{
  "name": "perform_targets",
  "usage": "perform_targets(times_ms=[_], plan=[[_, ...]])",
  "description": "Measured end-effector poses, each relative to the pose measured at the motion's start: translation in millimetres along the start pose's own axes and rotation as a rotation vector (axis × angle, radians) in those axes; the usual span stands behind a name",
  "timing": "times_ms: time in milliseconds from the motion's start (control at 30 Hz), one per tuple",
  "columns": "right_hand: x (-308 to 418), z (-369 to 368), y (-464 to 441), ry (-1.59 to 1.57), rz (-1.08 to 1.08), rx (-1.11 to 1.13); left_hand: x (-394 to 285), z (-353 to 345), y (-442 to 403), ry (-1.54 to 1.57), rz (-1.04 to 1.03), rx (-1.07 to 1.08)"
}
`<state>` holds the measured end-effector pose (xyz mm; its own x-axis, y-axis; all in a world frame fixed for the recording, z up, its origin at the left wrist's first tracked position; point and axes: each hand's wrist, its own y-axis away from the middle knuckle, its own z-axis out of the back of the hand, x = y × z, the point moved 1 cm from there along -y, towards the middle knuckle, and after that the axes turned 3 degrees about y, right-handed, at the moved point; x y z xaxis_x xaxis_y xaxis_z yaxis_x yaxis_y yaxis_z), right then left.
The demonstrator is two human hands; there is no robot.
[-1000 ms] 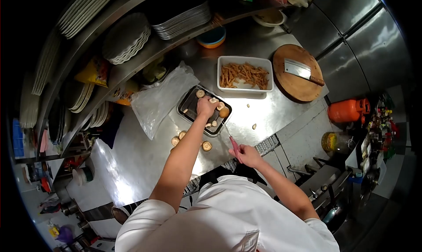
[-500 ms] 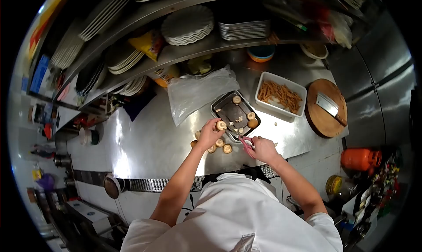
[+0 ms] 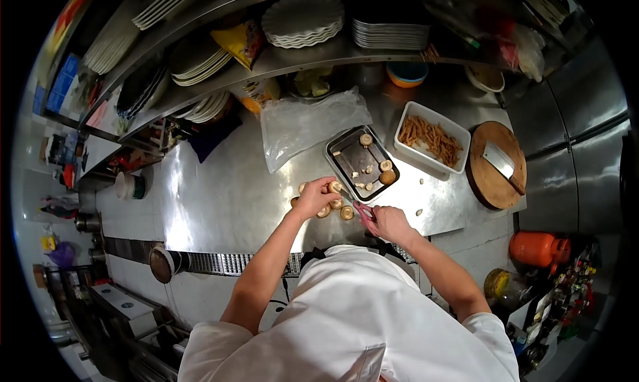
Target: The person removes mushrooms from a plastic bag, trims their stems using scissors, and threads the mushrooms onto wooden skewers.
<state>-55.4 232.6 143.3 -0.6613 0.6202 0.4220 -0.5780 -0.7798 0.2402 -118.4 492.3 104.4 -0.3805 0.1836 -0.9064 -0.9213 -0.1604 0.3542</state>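
Note:
Between its fingers my left hand (image 3: 315, 197) holds a mushroom (image 3: 335, 187), just off the near left corner of the black tray. My right hand (image 3: 391, 224) is closed round the handles of the pink scissors (image 3: 365, 212), whose blades point at that mushroom. Several whole mushrooms (image 3: 347, 213) lie on the steel table beside and below my left hand. In the black tray (image 3: 340, 173) are a few mushrooms (image 3: 387, 177) along the right side and small cut pieces (image 3: 360, 185).
Right of the tray stands a white container (image 3: 401, 145) of brown strips, then a round chopping board (image 3: 491, 187) with a cleaver (image 3: 499, 163) on it. A clear plastic bag (image 3: 299, 125) lies behind. A shelf (image 3: 293, 61) with stacked plates overhangs the back.
The view has swung so that the table appears further right. My left hand has left the tray with a mushroom, and the scissors have come up to it.

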Motion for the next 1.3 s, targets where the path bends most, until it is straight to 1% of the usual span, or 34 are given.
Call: perform_targets(times_ms=[67,133,167,267,333,400,467,533,700,767,800,833,867,900,933,967,1067,1100,1133,1200,1233,1300], plan=[[-5,-8,2,-0.014,-0.048,0.066,6,-2,-7,-0.043,-0.003,0.014],[-4,-7,8,-0.031,-0.093,0.095,15,-6,-11,0.113,0.013,0.028],[-3,-7,9,-0.046,-0.122,0.124,19,-8,-13,0.111,0.014,0.036],[-8,-7,17,-0.099,-0.166,0.128,24,-14,-21,0.079,-0.012,0.082],[-9,-10,21,-0.091,-0.202,0.113,27,-20,-25,0.164,-0.006,0.084],[-8,-11,26,-0.085,-0.237,0.109,24,-27,-24,0.148,0.007,0.11],[-8,-6,25,-0.098,-0.22,0.082,12,-32,-20,0.134,0.017,0.132],[-12,-8,27,-0.104,-0.214,0.059,3,-34,-14,0.101,0.01,0.111],[-20,-26,26,-0.121,-0.178,0.02,10,-35,-18,0.061,0.025,0.159],[-21,-34,25,-0.208,-0.215,0.069,17,-38,-23,0.07,0.035,0.164],[-21,-32,24,-0.208,-0.214,0.068,22,-40,-25,0.056,0.045,0.115],[-21,-32,24,-0.278,-0.245,0.124,26,-42,-26,0.044,0.058,0.067],[-22,-30,25,-0.347,-0.275,0.182,31,-40,-28,0.045,0.061,0.065],[-23,-26,26,-0.346,-0.272,0.185,37,-37,-30,0.001,0.05,0.004],[-26,-23,26,-0.503,-0.389,0.244,42,-32,-32,-0.043,0.039,-0.057],[-28,-20,27,-0.662,-0.507,0.304,49,-29,-33,-0.023,0.014,-0.052],[-27,-9,24,-0.687,-0.551,0.322,36,-22,-25,-0.07,0.002,-0.034],[-26,-12,21,-0.592,-0.472,0.317,34,-23,-25,0.017,0.022,-0.029],[-25,-14,21,-0.595,-0.476,0.315,32,-25,-26,0.016,0.022,-0.025],[-16,-16,19,-0.429,-0.337,0.223,24,-31,-24,-0.057,-0.02,-0.059],[-10,-11,17,-0.412,-0.34,0.231,14,-33,-21,-0.056,-0.02,-0.057],[-6,-8,12,-0.393,-0.334,0.245,-3,-37,-15,-0.289,-0.082,-0.151]])
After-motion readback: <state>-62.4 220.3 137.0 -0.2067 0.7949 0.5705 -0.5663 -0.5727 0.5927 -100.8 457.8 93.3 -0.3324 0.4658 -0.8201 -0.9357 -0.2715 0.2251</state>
